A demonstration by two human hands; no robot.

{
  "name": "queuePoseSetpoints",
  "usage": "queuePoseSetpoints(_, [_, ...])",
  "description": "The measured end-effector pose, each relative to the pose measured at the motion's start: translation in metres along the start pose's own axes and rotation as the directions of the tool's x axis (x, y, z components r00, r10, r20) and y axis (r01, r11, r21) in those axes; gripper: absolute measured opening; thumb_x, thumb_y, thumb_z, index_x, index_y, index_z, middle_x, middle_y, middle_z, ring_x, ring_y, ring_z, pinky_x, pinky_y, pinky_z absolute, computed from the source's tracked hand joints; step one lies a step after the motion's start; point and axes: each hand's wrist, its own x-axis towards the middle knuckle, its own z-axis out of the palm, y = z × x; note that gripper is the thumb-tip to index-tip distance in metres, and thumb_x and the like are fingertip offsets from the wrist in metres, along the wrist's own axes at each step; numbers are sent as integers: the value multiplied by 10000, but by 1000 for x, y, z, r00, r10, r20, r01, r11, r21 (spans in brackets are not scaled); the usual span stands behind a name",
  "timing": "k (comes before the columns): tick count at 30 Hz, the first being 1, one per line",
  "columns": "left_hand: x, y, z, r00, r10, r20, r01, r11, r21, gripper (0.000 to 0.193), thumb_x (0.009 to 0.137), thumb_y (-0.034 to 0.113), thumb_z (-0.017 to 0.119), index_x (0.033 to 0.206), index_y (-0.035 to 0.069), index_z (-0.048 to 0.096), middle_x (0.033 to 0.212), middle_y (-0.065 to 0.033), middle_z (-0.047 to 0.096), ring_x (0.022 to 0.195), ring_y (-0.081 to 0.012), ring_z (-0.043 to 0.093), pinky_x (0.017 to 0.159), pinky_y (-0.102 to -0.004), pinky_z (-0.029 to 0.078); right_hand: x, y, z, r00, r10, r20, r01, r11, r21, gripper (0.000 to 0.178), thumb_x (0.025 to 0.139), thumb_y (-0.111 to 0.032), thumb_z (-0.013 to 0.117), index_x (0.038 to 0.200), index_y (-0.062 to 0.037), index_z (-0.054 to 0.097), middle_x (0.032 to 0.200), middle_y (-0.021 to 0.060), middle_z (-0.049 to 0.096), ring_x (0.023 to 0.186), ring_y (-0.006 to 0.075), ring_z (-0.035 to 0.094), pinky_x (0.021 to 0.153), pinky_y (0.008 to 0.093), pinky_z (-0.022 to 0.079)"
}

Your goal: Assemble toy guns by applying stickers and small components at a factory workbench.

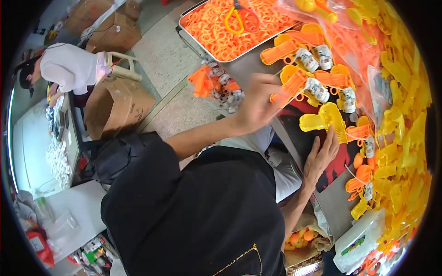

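My left hand (258,105), smeared by motion, is beside an orange plastic piece (293,86) that lies on a yellow one. Whether its fingers grip anything I cannot make out. My right hand (323,155) has its fingers stretched out, their tips touching the edge of a yellow moulded plastic part (328,120) on the dark red and black mat (332,171). Around the part lie similar yellow and orange pieces, with small white-wrapped bundles (317,90) next to them.
A metal tray (223,60) of orange rings holds yellow-handled scissors (234,23). Yellow plastic pieces (405,142) pile up along the right. Orange parts and bundles (216,85) hang or lie beyond my left forearm. A co-worker (69,66) bends near an open carton (119,106).
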Motion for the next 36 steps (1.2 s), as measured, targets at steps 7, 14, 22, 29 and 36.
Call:
queuePoseSetpoints(7, [-140, -133, -108, 767, -552, -328, 641, 689, 340, 195, 854, -55, 655, 1029, 31, 644, 1022, -118, 605, 884, -245, 601, 752, -367, 493, -2, -7, 3, 999, 41, -4, -41, 998, 38, 559, 995, -128, 646, 1525, -112, 467, 1435, 206, 464, 1308, 368, 462, 1111, 480, 377])
queuePoseSetpoints(14, [-162, -173, -65, 690, -640, 337, 178, 602, 779, 243, 856, 91, 677, 1098, 77, 659, 1226, -115, 628, 1054, -332, 652, 984, -490, 456, -6, -8, 3, 997, 59, -52, -54, 994, 92, 624, 963, -123, 699, 1538, -146, 458, 1521, 205, 344, 1418, 372, 361, 1158, 472, 348])
queuePoseSetpoints(22, [-164, -224, -51, 466, -772, 432, 22, 498, 867, 423, 846, 117, 664, 1267, 108, 624, 1337, -167, 589, 1194, -343, 640, 1016, -474, 478, -6, -9, 3, 998, 66, -22, -65, 997, 52, 632, 924, -163, 741, 1506, -125, 497, 1572, 186, 349, 1450, 393, 330, 1185, 503, 303])
queuePoseSetpoints(29, [-108, -210, -129, 626, -706, 332, 564, 703, 432, 459, 828, 91, 703, 1281, 56, 638, 1231, -190, 632, 1122, -318, 654, 922, -421, 578, -7, -6, 0, 997, 72, -35, -69, 995, 77, 613, 936, -192, 738, 1502, -142, 507, 1577, 175, 348, 1449, 370, 345, 1182, 485, 329])
queuePoseSetpoints(36, [-105, -173, -170, 352, -863, 363, 460, -178, -870, 378, 1007, 153, 535, 1331, -37, 572, 1266, -174, 647, 1080, -320, 643, 910, -437, 573, -5, -12, -1, 996, 69, -53, -61, 989, 132, 591, 953, -201, 726, 1499, -137, 508, 1570, 177, 352, 1458, 360, 341, 1184, 476, 341])
